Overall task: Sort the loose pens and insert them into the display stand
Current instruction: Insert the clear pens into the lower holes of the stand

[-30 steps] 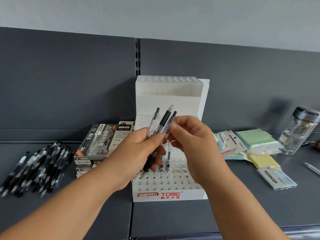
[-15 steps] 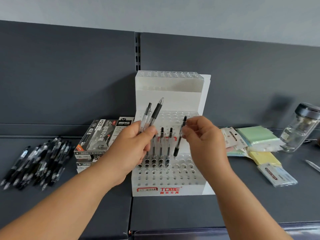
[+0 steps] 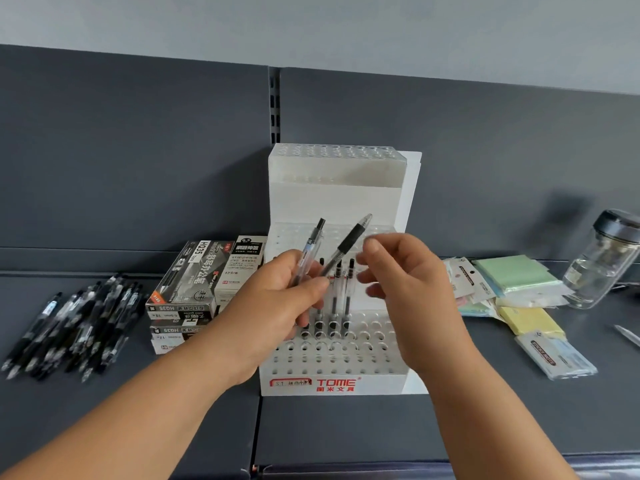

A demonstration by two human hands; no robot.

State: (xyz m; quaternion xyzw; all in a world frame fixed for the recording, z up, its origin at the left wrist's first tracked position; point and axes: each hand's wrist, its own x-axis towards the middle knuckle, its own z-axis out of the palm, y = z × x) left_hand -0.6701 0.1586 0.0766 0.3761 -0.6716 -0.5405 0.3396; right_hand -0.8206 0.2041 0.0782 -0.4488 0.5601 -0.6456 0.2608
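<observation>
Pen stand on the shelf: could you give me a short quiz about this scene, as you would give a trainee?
1. How many pens does the left hand hold?
2. True or false: the pile of loose pens lies to the right of the display stand.
3. The right hand is: A) holding a box; B) empty, near those pens; C) resting on the jar.
Key: 1 two; 2 false; 3 B.

We have a single view, worn on the head, facing forward and down at the grey shelf from close by. The display stand fills the centre, with loose pens at 9 o'clock.
</observation>
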